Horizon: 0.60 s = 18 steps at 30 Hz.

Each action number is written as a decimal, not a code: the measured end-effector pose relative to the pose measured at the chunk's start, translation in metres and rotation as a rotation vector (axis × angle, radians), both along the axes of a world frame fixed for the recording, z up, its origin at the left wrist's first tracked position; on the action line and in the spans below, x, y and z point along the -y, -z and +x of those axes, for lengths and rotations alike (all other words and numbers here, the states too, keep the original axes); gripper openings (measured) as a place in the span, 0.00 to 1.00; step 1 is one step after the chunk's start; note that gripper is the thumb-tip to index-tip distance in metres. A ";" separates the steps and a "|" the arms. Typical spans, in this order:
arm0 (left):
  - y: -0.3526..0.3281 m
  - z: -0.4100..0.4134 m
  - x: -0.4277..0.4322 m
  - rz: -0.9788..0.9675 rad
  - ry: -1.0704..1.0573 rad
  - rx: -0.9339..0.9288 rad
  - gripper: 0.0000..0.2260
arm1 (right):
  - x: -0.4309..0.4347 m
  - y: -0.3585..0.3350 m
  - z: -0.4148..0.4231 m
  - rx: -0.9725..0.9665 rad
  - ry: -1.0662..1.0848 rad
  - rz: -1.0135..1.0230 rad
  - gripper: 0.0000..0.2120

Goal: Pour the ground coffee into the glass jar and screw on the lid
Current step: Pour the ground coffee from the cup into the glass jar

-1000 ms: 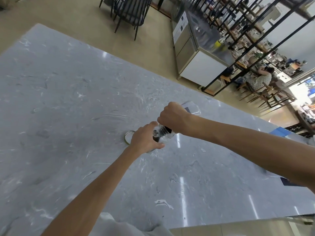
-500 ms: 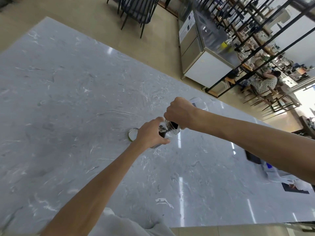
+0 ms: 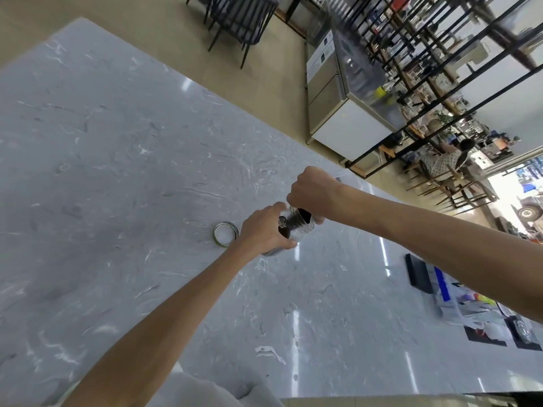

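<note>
My left hand (image 3: pixel 263 230) wraps around a glass jar (image 3: pixel 274 251) that stands on the grey marble table (image 3: pixel 117 171); most of the jar is hidden by the fingers. Above it, my right hand (image 3: pixel 311 192) grips a clear ribbed container (image 3: pixel 299 226) tilted mouth-down over the jar's opening. Dark ground coffee shows inside the container and at the jar's mouth. The round metal lid (image 3: pixel 225 234) lies flat on the table just left of my left hand, its white inside facing up.
A black flat object (image 3: pixel 418 273) and several printed papers (image 3: pixel 482 315) lie on the table at the right. Beyond the far table edge stand chairs (image 3: pixel 241 19), a steel counter (image 3: pixel 346 113) and black shelving. A person sits far right.
The camera view has shifted, bringing the black object and papers at the right into sight. Both hands keep their grips, with the container still tipped over the jar.
</note>
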<state>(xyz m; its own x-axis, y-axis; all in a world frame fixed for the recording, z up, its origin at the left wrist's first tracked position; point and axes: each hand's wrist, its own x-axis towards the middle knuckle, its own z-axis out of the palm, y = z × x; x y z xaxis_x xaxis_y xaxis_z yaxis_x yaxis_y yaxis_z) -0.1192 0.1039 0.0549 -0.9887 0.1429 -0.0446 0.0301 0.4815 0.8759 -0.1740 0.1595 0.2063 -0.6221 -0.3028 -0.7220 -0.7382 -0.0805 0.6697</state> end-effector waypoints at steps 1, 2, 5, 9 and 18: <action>-0.001 0.000 0.000 -0.001 0.000 -0.003 0.39 | 0.000 -0.001 0.000 0.008 0.006 0.001 0.13; -0.001 0.000 0.000 0.000 -0.001 -0.003 0.39 | 0.001 -0.001 -0.001 0.013 0.012 0.002 0.15; -0.004 0.000 -0.001 0.008 0.002 0.000 0.39 | 0.003 -0.004 -0.001 0.015 0.037 0.007 0.16; -0.006 0.000 -0.003 0.017 0.004 0.004 0.38 | 0.002 -0.009 -0.001 0.012 0.024 0.032 0.17; -0.019 -0.002 -0.008 0.022 0.005 -0.030 0.36 | -0.004 -0.026 0.000 -0.032 0.057 -0.011 0.17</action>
<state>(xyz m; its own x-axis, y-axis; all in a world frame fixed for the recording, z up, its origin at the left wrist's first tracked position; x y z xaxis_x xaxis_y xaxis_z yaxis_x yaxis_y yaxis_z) -0.1215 0.1121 0.0739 -0.9888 0.1485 -0.0115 0.0591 0.4620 0.8849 -0.1743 0.1637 0.2323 -0.6614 -0.2743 -0.6981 -0.7193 -0.0317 0.6940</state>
